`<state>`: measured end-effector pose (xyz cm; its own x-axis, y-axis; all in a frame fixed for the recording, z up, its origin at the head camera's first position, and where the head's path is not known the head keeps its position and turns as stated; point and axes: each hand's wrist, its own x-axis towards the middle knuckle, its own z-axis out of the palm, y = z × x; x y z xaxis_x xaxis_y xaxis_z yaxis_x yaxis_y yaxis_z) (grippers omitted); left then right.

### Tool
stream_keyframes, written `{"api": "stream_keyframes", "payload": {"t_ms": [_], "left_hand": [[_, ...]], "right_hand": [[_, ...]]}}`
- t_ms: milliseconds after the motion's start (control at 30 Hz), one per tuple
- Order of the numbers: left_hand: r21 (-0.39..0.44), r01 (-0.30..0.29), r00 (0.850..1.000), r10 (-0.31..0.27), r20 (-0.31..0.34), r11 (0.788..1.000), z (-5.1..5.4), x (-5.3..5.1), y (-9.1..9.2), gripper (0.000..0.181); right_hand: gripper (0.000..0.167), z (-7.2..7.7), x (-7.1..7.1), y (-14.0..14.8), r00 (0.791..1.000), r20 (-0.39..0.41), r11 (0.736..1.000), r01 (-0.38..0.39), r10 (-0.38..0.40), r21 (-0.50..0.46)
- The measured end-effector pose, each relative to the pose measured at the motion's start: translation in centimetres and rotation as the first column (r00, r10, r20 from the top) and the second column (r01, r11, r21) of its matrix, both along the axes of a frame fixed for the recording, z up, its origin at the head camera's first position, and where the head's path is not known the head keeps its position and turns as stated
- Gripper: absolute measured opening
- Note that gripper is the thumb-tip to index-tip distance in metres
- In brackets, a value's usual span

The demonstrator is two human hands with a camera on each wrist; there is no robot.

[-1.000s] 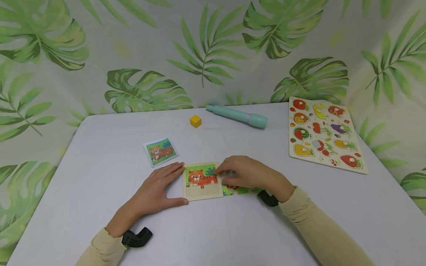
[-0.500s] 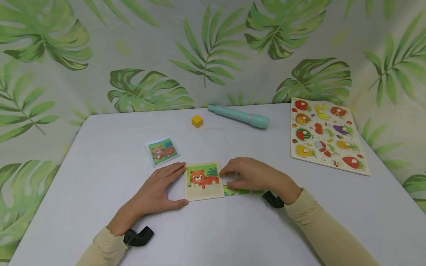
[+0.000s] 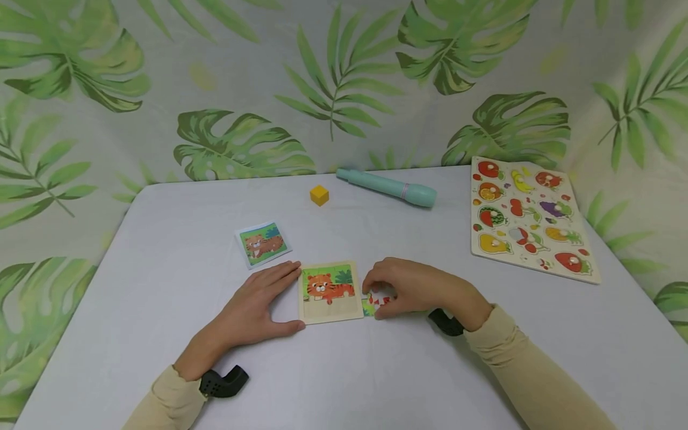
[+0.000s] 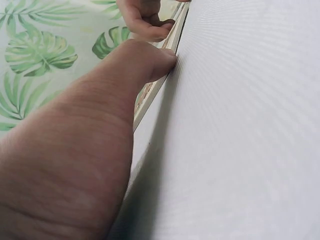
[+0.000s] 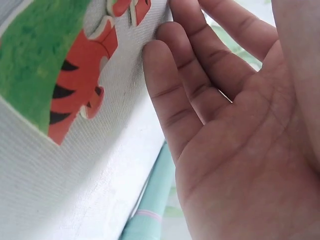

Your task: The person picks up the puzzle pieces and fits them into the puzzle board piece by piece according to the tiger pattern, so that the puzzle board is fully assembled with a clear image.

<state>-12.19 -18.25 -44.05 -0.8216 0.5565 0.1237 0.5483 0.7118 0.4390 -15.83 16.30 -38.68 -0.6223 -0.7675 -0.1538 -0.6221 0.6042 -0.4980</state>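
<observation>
A wooden puzzle board (image 3: 333, 320) lies in the middle of the table, its upper part filled with tiger pieces (image 3: 329, 288) and its lower part bare wood. Along its left side rests my left hand (image 3: 249, 306), fingertips at the upper left corner and thumb at the lower left. My right hand (image 3: 416, 288) is just right of the board, fingers loosely bent over loose jigsaw pieces (image 3: 379, 298). In the right wrist view its fingers (image 5: 167, 90) reach down beside a green and orange striped piece (image 5: 75, 90) on the cloth. The thumb's contact is hidden there.
A tiger picture card (image 3: 263, 243) lies behind my left hand. Farther back are a yellow cube (image 3: 319, 195) and a mint-green tube-shaped object (image 3: 389, 186). A fruit peg puzzle (image 3: 529, 224) lies at the right. Leaf-patterned cloth (image 3: 333, 89) hangs behind the table.
My right hand has drawn away from the board's right edge, rightward and slightly nearer, over the loose pieces; thumb and fingers have spread. My left hand stays on the board.
</observation>
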Motion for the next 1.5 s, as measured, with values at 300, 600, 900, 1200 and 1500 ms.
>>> {"api": "stream_keyframes", "payload": {"t_ms": [300, 600, 900, 1200, 1500], "left_hand": [[0.003, -0.003, 1.0, 0.003, 0.005, 1.0, 0.03, 0.01, -0.05, 0.097], [0.004, -0.001, 1.0, 0.001, 0.005, 1.0, -0.05, 0.01, 0.02, 0.097], [-0.003, -0.003, 1.0, 0.003, 0.006, 1.0, -0.04, 0.03, 0.02, 0.097], [0.003, -0.002, 1.0, 0.002, 0.014, 1.0, -0.05, -0.06, 0.04, 0.097], [0.004, -0.006, 1.0, 0.006, 0.023, 1.0, 0.02, -0.01, 0.01, 0.097]], "right_hand": [[0.032, -0.1, -0.08, -0.08, 1.0, 0.006, 1.0, -0.021, 0.021, -0.012], [0.029, 0.01, 0.05, -0.13, 0.999, -0.003, 0.999, -0.034, 0.034, -0.006], [0.028, -0.01, -0.03, -0.17, 0.997, -0.034, 0.998, -0.062, 0.062, 0.007], [0.026, 0.12, -0.21, -0.02, 0.998, -0.048, 0.999, -0.051, 0.051, 0.0], [0.023, 0.38, -0.21, 0.18, 0.997, -0.079, 0.999, -0.01, 0.007, -0.035]]}}
